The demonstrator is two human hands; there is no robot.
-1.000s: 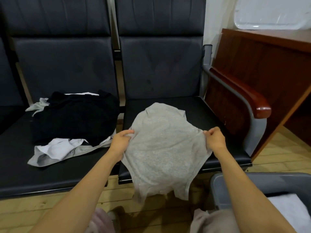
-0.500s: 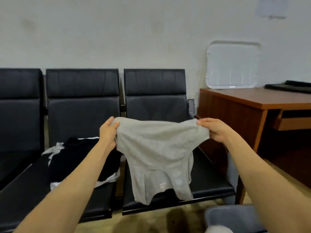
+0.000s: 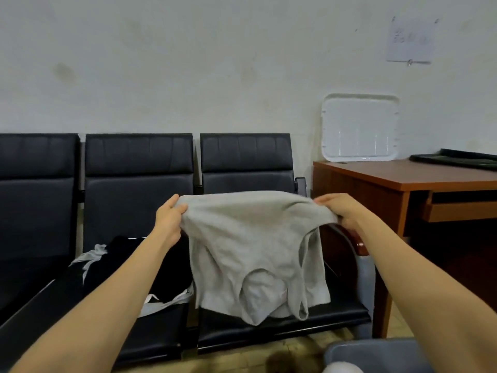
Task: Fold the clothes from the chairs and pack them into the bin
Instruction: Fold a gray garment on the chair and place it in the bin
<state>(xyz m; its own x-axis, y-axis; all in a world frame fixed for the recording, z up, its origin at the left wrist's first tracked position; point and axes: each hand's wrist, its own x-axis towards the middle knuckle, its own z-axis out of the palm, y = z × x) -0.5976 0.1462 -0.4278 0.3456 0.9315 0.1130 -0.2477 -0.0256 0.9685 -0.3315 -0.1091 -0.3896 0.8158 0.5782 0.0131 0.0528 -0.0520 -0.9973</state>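
Grey shirt [image 3: 255,246] hangs between left hand [image 3: 169,219] and right hand [image 3: 341,211], both gripping it.

A pale, scuffed wall [image 3: 188,63] fills the upper half of the room, faintly stained, under flat, even light. At 1 o'clock a paper sheet [image 3: 410,40] hangs high on it, its writing too blurred to read. A row of three black padded chairs [image 3: 139,184] runs from 9 o'clock to the centre, in front of the wall. The rightmost chair ends in a grey metal armrest [image 3: 365,275] with a reddish top at 4 o'clock. Just beside it, at 3 o'clock, stands a reddish-brown wooden bench [image 3: 398,179] with a shelf [image 3: 462,210] under its top. A white tray [image 3: 360,127] leans upright against the wall at the bench's back edge. A flat dark mat [image 3: 457,158] lies further right. Pale yellowish floor [image 3: 242,359] shows at 6 o'clock.
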